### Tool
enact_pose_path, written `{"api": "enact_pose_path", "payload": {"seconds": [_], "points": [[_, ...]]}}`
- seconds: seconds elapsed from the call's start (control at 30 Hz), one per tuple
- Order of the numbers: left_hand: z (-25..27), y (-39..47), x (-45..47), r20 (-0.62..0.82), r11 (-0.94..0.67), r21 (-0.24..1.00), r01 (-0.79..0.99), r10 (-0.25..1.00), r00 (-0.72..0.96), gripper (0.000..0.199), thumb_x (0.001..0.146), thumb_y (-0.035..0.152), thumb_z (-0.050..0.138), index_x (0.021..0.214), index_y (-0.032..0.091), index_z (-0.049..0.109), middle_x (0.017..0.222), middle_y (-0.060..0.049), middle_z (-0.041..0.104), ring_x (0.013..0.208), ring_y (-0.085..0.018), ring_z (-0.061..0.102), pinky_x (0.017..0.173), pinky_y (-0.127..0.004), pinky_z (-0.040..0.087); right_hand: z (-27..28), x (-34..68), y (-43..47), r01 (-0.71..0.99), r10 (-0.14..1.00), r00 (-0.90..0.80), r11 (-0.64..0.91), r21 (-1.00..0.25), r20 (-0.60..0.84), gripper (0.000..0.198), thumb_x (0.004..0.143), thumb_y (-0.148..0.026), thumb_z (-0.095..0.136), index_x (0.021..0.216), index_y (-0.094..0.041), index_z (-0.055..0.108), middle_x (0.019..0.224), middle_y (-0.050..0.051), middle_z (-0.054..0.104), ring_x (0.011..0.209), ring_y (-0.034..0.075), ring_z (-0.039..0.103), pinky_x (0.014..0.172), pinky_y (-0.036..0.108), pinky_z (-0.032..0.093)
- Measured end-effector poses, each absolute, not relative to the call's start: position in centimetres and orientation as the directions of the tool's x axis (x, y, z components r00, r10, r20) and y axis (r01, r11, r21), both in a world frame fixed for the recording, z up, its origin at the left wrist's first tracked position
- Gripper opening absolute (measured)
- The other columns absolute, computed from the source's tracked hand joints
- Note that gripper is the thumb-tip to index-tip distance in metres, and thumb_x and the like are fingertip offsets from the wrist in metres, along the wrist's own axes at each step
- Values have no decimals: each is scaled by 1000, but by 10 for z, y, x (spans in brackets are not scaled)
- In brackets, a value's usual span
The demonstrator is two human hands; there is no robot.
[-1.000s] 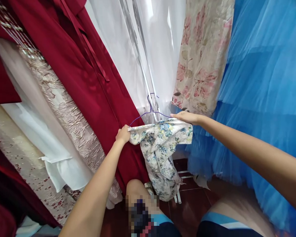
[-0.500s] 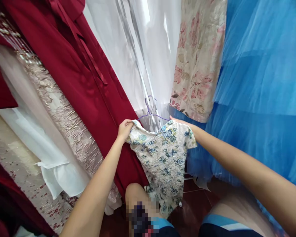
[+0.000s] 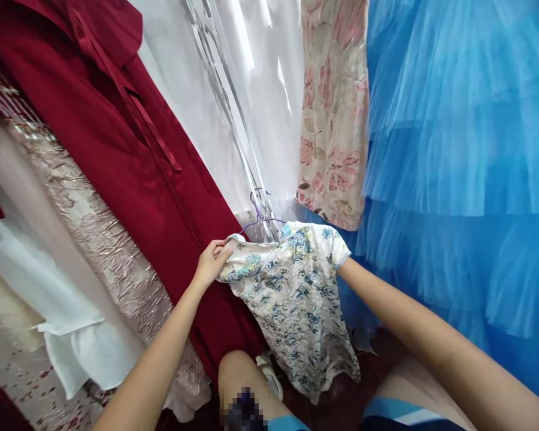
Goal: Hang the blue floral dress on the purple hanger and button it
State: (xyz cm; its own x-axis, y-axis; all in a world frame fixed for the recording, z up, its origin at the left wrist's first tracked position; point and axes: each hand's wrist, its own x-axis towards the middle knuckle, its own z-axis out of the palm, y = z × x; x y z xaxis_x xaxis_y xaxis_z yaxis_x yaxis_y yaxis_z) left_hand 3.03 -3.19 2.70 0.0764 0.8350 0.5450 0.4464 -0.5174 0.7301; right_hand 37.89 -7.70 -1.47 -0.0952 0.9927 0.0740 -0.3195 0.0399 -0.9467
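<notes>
A short-sleeved dress, cream with blue, green and yellow floral print, hangs on a thin purple hanger in front of me. My left hand is closed on the dress at its left shoulder, thumb on top of the cloth. At the other side, my right forearm reaches into the sleeve, so the fabric covers my right hand and its fingers are hidden. The neckline lies between the two shoulders, and the hem hangs low above the dark floor.
Long dark red garments and pale textured gowns hang on the left. Behind are white cloth, metal poles and a pink-flowered dress. A blue tulle gown fills the right. My knee is below.
My right hand has gone under the sleeve fabric, where before it lay at the shoulder by the hanger. The dress and my left hand have shifted slightly left and down in view.
</notes>
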Motion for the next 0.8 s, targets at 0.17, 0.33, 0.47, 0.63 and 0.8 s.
{"api": "enact_pose_path", "payload": {"seconds": [0.17, 0.33, 0.47, 0.63, 0.8], "points": [[-9, -56, 1, 696, -577, 394, 715, 695, 177, 28, 93, 32, 50, 111, 19, 67, 103, -8, 73, 90, -23, 67, 84, -30, 49, -48, 407, -100, -620, 994, 74, 108, -777, 79, 40, 95, -59, 51, 104, -26, 72, 102, 1, 76, 101, 20, 70, 96, 33, 53], [-24, -70, 3, 803, -600, 394, 697, 593, 57, 31, 95, 30, 46, 114, 17, 68, 106, -10, 72, 92, -23, 66, 86, -31, 47, -56, 418, -110, -420, 917, 225, 397, -816, 331, 38, 81, -57, 71, 103, -25, 73, 103, 2, 78, 108, 25, 68, 93, 34, 54], [-19, -75, 14, 680, -588, 731, 348, 673, -291, 18, 90, 31, 59, 93, 18, 72, 84, -3, 68, 79, -17, 61, 79, -24, 45, -21, 409, -100, -348, 881, 243, 469, -812, 405, 39, 78, -59, 71, 96, -25, 73, 94, 2, 78, 98, 24, 71, 77, 31, 57], [-14, -71, 19, 417, -471, 881, -44, 818, -396, 30, 82, 45, 68, 82, 15, 67, 77, -4, 67, 72, -18, 62, 72, -29, 51, 12, 397, -92, -314, 837, 269, 544, -778, 477, 41, 78, -62, 70, 91, -23, 72, 92, 3, 77, 95, 24, 70, 75, 30, 55], [-11, -77, 19, 206, -316, 877, -362, 928, -312, 51, 88, 62, 54, 98, 13, 69, 94, -13, 72, 80, -23, 69, 72, -35, 56, 18, 398, -94, -318, 839, 267, 541, -779, 474, 41, 75, -61, 73, 86, -21, 71, 87, 3, 76, 91, 25, 70, 75, 32, 54]]}}
